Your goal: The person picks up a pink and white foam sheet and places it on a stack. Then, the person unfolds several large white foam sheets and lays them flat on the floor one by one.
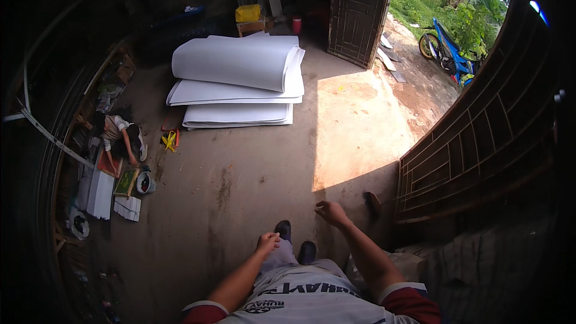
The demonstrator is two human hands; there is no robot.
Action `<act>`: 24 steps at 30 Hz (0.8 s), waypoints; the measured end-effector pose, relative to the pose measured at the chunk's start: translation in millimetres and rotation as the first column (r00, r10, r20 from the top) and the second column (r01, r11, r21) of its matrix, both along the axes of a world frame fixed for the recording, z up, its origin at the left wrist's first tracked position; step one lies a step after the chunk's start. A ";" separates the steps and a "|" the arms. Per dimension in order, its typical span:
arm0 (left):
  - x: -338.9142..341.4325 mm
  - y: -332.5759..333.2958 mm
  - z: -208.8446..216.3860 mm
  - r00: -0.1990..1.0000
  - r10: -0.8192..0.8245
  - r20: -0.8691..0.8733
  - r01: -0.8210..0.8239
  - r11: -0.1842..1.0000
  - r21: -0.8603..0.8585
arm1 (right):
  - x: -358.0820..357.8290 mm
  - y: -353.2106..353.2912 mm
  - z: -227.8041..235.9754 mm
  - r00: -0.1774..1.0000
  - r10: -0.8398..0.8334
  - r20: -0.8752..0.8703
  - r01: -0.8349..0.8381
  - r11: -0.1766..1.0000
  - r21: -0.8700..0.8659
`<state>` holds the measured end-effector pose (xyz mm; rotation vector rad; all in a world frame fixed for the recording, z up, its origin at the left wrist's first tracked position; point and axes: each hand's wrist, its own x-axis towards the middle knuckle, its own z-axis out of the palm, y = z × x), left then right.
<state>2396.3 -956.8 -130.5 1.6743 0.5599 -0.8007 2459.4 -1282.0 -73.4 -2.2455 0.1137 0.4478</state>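
Note:
I stand on a bare concrete floor (240, 186) and look down at my dark shoes (294, 243). My left hand (267, 242) hangs by my thigh with the fingers curled into a loose fist and nothing in it. My right hand (329, 211) is out to the side, fingers loosely apart, holding nothing. Neither hand touches anything. A tall stack of large white sheets (237, 78), some folded over, lies on the floor several steps ahead.
A person (117, 135) crouches at the left over books and white stacks (102, 192), with a small bowl (146, 183) and yellow pieces (170, 141) nearby. A metal gate (480, 144) stands at right, a door (359, 9) ahead, a blue motorbike (447, 54) outside.

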 end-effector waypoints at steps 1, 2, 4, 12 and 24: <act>17.4 -1.8 -0.9 1.000 -0.021 -0.008 0.021 1.000 0.010 | 16.3 -1.4 4.4 1.000 -0.019 -0.004 0.019 1.000 0.013; 37.3 -5.6 -3.0 0.999 -0.033 -0.009 0.033 0.999 0.007 | 31.7 -4.0 5.3 0.999 -0.039 -0.008 0.039 0.999 0.026; 80.6 -15.0 -8.1 0.998 -0.059 -0.014 0.059 0.998 -0.002 | 64.9 -11.9 -0.6 0.997 -0.071 -0.021 0.071 0.997 0.008; 276.0 -50.0 -21.4 0.961 -0.276 0.037 0.274 0.961 0.041 | 180.8 -41.3 -5.1 0.972 -0.207 -0.109 0.207 0.978 -0.006; 499.1 -139.4 4.9 0.840 -0.519 0.158 0.523 0.852 0.023 | 330.4 -66.9 -0.5 0.913 -0.388 -0.124 0.399 0.913 0.085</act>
